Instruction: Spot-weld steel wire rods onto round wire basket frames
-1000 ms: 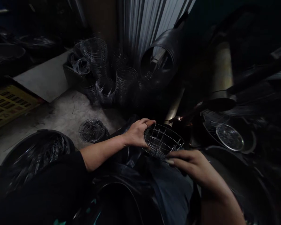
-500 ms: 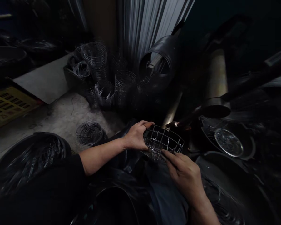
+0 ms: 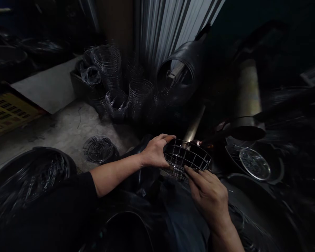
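A round wire basket (image 3: pixel 187 154) of thin metal rods is held between my two hands, in front of my lap. My left hand (image 3: pixel 156 151) grips its left side, thumb below and fingers over the upper rim. On the near right side, my right hand (image 3: pixel 207 189) has its fingers closed on the basket's wires. Just behind the basket's far rim is the tip of a metal rod (image 3: pixel 191 131), next to a copper-coloured tip (image 3: pixel 198 142). Whether either touches the wire cannot be made out.
Several stacked wire baskets (image 3: pixel 140 92) stand at the back, and another wire stack (image 3: pixel 98 148) sits on the floor at left. Tubs of wire pieces (image 3: pixel 42 168) flank me. A thick cylindrical metal post (image 3: pixel 248 94) rises at right. A yellow crate (image 3: pixel 9 113) lies far left.
Both hands and the basket have shifted slightly to the right in the picture, while the camera view has also moved a little. The grip looks the same.
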{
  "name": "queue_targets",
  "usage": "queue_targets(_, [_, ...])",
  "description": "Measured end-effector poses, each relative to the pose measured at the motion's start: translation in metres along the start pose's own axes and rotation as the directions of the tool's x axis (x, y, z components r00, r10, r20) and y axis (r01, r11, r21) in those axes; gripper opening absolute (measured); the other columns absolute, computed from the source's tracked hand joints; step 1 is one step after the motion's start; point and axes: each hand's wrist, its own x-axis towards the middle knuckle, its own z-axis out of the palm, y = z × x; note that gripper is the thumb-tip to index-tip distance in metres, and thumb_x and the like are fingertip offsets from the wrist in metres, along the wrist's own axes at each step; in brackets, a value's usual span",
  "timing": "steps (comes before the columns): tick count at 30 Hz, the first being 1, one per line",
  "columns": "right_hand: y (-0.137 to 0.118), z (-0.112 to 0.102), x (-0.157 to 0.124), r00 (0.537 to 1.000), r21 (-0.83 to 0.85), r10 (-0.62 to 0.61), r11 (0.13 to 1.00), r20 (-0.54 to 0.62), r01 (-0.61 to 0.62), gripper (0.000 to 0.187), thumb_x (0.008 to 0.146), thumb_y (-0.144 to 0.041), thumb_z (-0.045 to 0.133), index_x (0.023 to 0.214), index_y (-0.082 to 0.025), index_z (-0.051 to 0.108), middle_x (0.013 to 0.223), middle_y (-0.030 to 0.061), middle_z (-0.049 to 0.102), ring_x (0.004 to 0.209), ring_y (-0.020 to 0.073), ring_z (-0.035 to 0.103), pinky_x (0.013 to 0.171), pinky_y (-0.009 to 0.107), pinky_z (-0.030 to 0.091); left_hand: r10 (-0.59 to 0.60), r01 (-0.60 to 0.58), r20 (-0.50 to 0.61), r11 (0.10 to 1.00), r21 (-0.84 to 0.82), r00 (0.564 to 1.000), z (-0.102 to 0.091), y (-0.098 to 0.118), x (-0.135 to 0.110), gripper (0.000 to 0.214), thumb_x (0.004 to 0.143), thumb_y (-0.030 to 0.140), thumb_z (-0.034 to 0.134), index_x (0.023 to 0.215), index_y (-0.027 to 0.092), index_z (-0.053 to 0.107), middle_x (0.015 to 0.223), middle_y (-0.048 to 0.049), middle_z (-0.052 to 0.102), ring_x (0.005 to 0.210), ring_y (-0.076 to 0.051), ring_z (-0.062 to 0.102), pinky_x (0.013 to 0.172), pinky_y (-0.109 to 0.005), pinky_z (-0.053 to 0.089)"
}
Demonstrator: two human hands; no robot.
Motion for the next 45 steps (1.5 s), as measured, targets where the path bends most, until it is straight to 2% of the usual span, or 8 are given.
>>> queue_targets(13, [0.021,0.001,0.019,1.0,-0.036,0.0,0.999,-0.017,-0.001,0.023,0.089,-0.018,0.052,0.097,-0.016,0.073,0.078,0.006,0.07,0.07,0.0181,0.063,0.069,0.031,0.051,-0.052,0.052,-0.004,0.998,-0.025,0.999,0.002,-0.002,0.023,0.097,0.04,0.036,0.086,0.129,0.022,0.05,0.123,-0.0062,0.053,0.109,-0.026,0.057,0.098,-0.037,0.048])
queue_targets(18, [0.021,0.005,0.02,0.999,0.0,0.035,0.999,-0.015,-0.035,0.018,0.089,-0.018,0.057,0.095,-0.013,0.073,0.08,0.0067,0.071,0.071,0.0177,0.063,0.069,0.03,0.051,-0.036,0.037,-0.016,0.999,0.008,0.999,0.002,-0.003,0.025,0.097,0.037,0.041,0.087,0.126,0.023,0.051,0.121,-0.0068,0.054,0.107,-0.027,0.057,0.095,-0.041,0.05])
queue_targets(22, [0.018,0.001,0.025,0.999,0.049,0.037,0.998,-0.031,-0.035,0.017,0.089,-0.02,0.057,0.093,-0.016,0.073,0.079,0.005,0.071,0.068,0.017,0.064,0.066,0.029,0.051,-0.022,0.023,0.002,0.999,-0.024,1.0,0.0,-0.002,0.028,0.094,0.038,0.035,0.087,0.125,0.023,0.053,0.12,-0.0064,0.053,0.105,-0.027,0.058,0.093,-0.041,0.051])
queue_targets(28, [0.014,-0.009,0.031,0.999,0.02,0.048,0.999,0.006,-0.048,0.022,0.091,-0.022,0.052,0.092,-0.017,0.073,0.076,0.0043,0.07,0.065,0.0162,0.063,0.061,0.029,0.05,-0.083,0.084,0.036,0.996,-0.039,0.996,-0.001,0.0,0.027,0.094,0.04,0.032,0.084,0.128,0.023,0.051,0.118,-0.0041,0.054,0.103,-0.025,0.059,0.092,-0.038,0.051])
queue_targets(33, [0.02,-0.002,0.029,0.999,0.02,0.035,0.999,-0.018,-0.034,0.023,0.091,-0.021,0.05,0.092,-0.018,0.073,0.076,0.0044,0.07,0.066,0.0161,0.064,0.063,0.028,0.051,-0.081,0.081,0.001,0.997,-0.017,0.997,0.003,-0.002,0.028,0.099,0.038,0.036,0.085,0.13,0.021,0.05,0.121,-0.0057,0.052,0.106,-0.026,0.058,0.095,-0.038,0.05])
queue_targets(37, [0.022,0.0,0.026,0.999,0.031,0.025,0.999,-0.042,-0.024,0.021,0.09,-0.021,0.052,0.093,-0.017,0.073,0.077,0.0043,0.071,0.069,0.0166,0.064,0.067,0.029,0.052,-0.086,0.087,0.024,0.996,-0.036,0.996,0.004,-0.003,0.028,0.101,0.037,0.037,0.086,0.129,0.019,0.051,0.121,-0.0066,0.053,0.107,-0.027,0.058,0.097,-0.039,0.049])
queue_targets(39, [0.022,0.0,0.027,0.999,0.036,0.031,0.999,-0.037,-0.03,0.02,0.09,-0.021,0.053,0.093,-0.017,0.073,0.077,0.0042,0.07,0.067,0.0163,0.064,0.065,0.028,0.051,-0.086,0.087,0.03,0.996,-0.028,0.996,0.003,-0.002,0.03,0.101,0.037,0.037,0.086,0.13,0.019,0.05,0.121,-0.0069,0.053,0.106,-0.027,0.058,0.096,-0.038,0.049])
queue_targets(45, [0.036,0.004,0.042,0.997,0.016,0.064,0.998,-0.033,-0.063,0.021,0.091,-0.023,0.053,0.091,-0.018,0.073,0.078,0.0037,0.071,0.07,0.0171,0.064,0.066,0.029,0.051,-0.124,0.124,0.009,0.991,-0.04,0.992,0.002,-0.002,0.045,0.098,0.038,0.035,0.086,0.129,0.02,0.051,0.12,-0.0062,0.054,0.105,-0.027,0.058,0.095,-0.039,0.049])
